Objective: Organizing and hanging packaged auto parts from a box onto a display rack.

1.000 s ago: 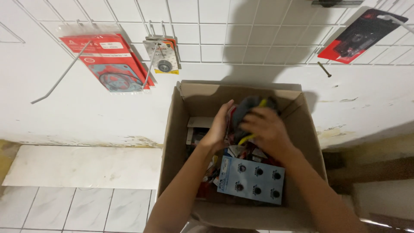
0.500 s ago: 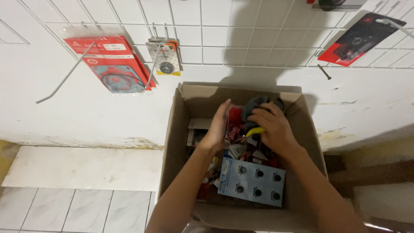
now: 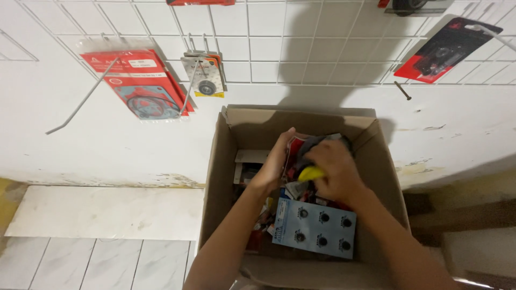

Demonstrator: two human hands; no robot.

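We see an open cardboard box point(image 3: 217, 177) standing on the floor against a white wall. Both hands are inside it, at the far half. The left hand point(image 3: 275, 164) is flat and open, its fingers pointing to the far side, and it presses against a red package point(image 3: 293, 153) that stands among the other things. The right hand point(image 3: 334, 174) is closed over a yellow thing point(image 3: 310, 173), of which only a rounded end shows at the left of the fist; what kind of thing it is, we cannot tell. Just far of this hand lies a dark grey piece point(image 3: 317, 143), touching the red package. Near the hands, in the near right part of the box, lies a blue card with six black knobs point(image 3: 317, 228). On the wall above the box hangs a wire grid point(image 3: 269, 48). A red flat package point(image 3: 137, 80) hangs at its left, a small card with a round part point(image 3: 203, 78) beside it, and a red and black package point(image 3: 443, 51) at the right.
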